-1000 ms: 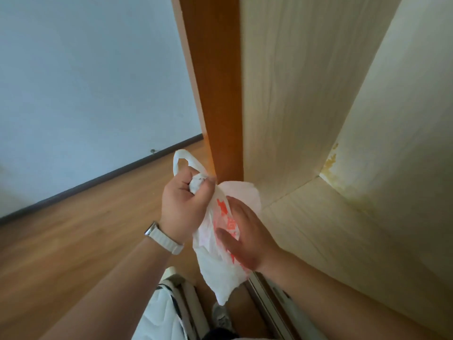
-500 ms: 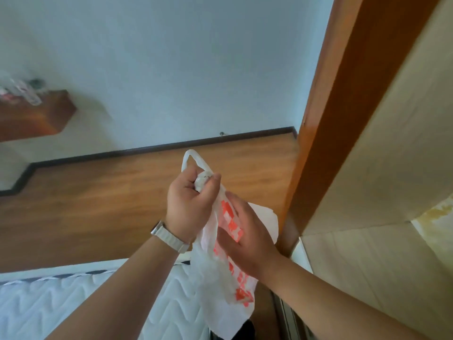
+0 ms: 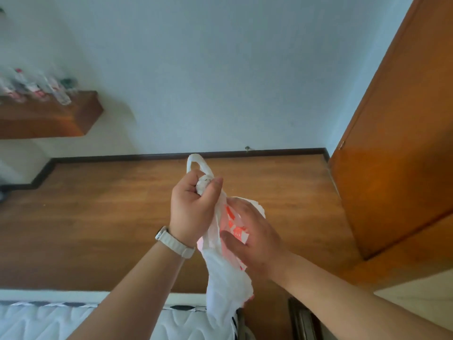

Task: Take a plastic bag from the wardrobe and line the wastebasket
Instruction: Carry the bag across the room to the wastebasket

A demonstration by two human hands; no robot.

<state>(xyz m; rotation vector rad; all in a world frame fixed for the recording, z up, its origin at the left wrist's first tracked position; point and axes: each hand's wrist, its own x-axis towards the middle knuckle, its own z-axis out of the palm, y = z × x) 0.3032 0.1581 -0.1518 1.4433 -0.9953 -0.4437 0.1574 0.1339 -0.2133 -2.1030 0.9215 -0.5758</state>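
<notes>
Hands are sharing the plastic bag (image 3: 224,285) above the floor (image 3: 98,217): left hand (image 3: 193,204) is clamping its bunched, knotted top, right hand (image 3: 255,238) is pinching the body, probably to loosen it. No wastebasket is showing.

A pale blue-white wall (image 3: 220,69) fills the far side, meeting a warm brown wooden floor (image 3: 98,217) along a dark skirting board (image 3: 147,157). On the left a wooden shelf (image 3: 54,119) juts from the wall, carrying blurred bottles (image 3: 36,87). An orange-brown wooden panel (image 3: 397,143) rises at the right. A white quilted mattress (image 3: 49,322) lies along the near edge.
</notes>
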